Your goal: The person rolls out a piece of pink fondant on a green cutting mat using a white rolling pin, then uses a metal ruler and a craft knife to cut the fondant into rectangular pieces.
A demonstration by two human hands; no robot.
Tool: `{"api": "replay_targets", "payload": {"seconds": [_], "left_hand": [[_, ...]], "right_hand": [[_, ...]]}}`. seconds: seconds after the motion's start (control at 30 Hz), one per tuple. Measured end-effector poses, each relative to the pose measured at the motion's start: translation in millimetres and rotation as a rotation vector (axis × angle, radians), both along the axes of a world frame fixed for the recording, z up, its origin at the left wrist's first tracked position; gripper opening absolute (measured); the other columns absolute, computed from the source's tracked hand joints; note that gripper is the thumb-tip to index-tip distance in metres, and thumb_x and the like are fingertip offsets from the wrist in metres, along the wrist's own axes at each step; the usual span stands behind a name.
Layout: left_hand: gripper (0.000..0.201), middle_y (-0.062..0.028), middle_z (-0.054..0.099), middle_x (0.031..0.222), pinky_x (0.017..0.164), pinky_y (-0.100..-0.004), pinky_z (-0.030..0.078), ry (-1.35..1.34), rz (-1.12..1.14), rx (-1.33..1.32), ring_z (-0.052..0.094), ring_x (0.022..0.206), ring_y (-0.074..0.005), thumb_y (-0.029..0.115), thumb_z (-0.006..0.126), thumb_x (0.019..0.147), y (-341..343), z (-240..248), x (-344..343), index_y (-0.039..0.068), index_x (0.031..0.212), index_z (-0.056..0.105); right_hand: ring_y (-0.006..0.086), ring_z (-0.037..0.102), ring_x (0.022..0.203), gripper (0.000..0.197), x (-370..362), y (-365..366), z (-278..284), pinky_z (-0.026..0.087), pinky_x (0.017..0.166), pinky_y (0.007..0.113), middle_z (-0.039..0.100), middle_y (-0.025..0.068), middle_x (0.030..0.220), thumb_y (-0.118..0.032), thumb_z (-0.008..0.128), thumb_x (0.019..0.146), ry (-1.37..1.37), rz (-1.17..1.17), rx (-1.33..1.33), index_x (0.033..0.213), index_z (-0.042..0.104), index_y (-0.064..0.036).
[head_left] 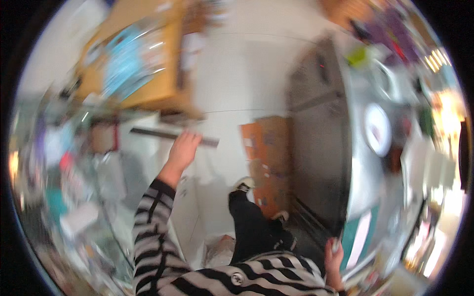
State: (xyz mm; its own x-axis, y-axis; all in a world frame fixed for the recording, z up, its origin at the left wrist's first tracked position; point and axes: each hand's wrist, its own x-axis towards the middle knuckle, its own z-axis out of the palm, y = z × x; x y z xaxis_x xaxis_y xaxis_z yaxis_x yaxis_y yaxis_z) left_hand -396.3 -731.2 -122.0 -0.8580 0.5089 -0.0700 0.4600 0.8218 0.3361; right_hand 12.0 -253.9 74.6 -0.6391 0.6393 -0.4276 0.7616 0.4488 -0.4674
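Observation:
My left hand (183,150), in a striped sleeve, is stretched forward with its fingers closed around a long, flat, dark grey strip (153,133). The strip lies crosswise in the grip and sticks out on both sides; whether it is a ruler is too blurred to tell. Low on the right, my right hand (334,256) is closed beside the edge of a metal counter (363,185). Something small and pale (335,244) shows at its fingers, too blurred to name. Next to that hand, a green mat (369,224) with a pale strip on it lies on the counter.
A flattened cardboard sheet (269,148) lies on the tiled floor (232,84) by the counter's dark cabinet (318,133). On the counter stands a round white dish (378,129). A glass case (116,207) with assorted goods is on the left; beyond it, blue plastic-wrapped packs (126,59) top a yellow-brown box (170,74).

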Motion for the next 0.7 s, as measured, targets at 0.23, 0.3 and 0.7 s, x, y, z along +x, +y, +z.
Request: {"api": "replay_targets", "payload": {"seconds": [0.23, 0.3, 0.7], "left_hand": [[0.019, -0.0033, 0.058, 0.086, 0.081, -0.0361, 0.048, -0.03, -1.362, 0.63, 0.061, 0.087, -0.0215, 0.018, 0.062, 0.083, 309, 182, 186, 0.009, 0.1, 0.064], [0.017, -0.0032, 0.058, 0.087, 0.081, -0.0351, 0.048, 0.006, -1.647, 0.663, 0.061, 0.087, -0.0215, 0.018, 0.062, 0.082, 379, 223, 248, 0.008, 0.095, 0.064], [0.045, -0.0055, 0.059, 0.135, 0.114, -0.0404, 0.042, 0.209, -2.397, 0.892, 0.051, 0.132, -0.0223, 0.025, 0.056, 0.089, 591, 247, 500, 0.009, 0.13, 0.064]], "right_hand": [[0.0093, 0.059, 0.078, 0.024, 45, -6, 27, 0.049, 0.07, 0.028, 0.066, 0.0009, 0.084, -0.031, 0.067, 0.103, 0.247, -0.341, -0.589, 0.107, 0.072, -0.0079], [0.007, 0.057, 0.076, 0.025, 72, -2, 35, 0.046, 0.065, 0.025, 0.065, -0.0003, 0.085, -0.031, 0.063, 0.106, 0.47, -0.455, -0.803, 0.113, 0.071, -0.0085], [0.014, 0.067, 0.102, 0.037, 302, 80, 13, 0.054, 0.092, 0.031, 0.072, 0.0076, 0.112, -0.012, 0.066, 0.098, 1.07, -1.067, -0.862, 0.133, 0.061, 0.0003]]}}
